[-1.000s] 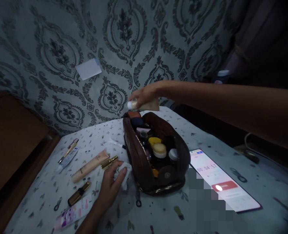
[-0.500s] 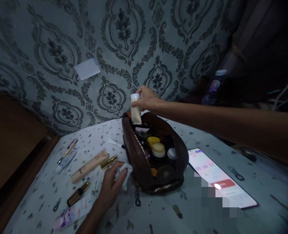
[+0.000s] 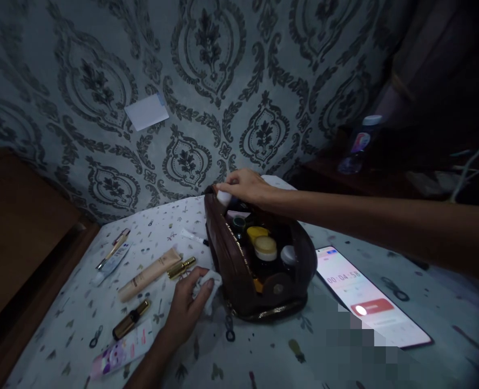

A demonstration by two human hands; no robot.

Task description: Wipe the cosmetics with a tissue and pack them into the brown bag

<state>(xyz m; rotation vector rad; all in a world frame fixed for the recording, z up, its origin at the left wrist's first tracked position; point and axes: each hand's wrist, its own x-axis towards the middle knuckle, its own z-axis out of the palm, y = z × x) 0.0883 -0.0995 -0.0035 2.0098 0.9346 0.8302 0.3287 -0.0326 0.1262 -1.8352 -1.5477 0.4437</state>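
A dark brown zip toiletry bag stands unzipped, with several jars and bottles inside. At its far end my right hand grips a squeeze tube by its white cap; the tube's body is down inside the bag, mostly hidden. Among the contents are a yellow-lidded jar, a yellow item and a pale grey lid. My left hand, beside the bag's near left side, is closed on a crumpled white tissue.
Left of the bag lie a beige tube, a gold tube, a dark gold-capped bottle, a purple-and-white tube and a blue-white tube. A lit phone lies right; a bottle stands behind.
My right hand has lowered the white-capped tube from above the bag's far end into it. My left hand stays in place with the tissue.
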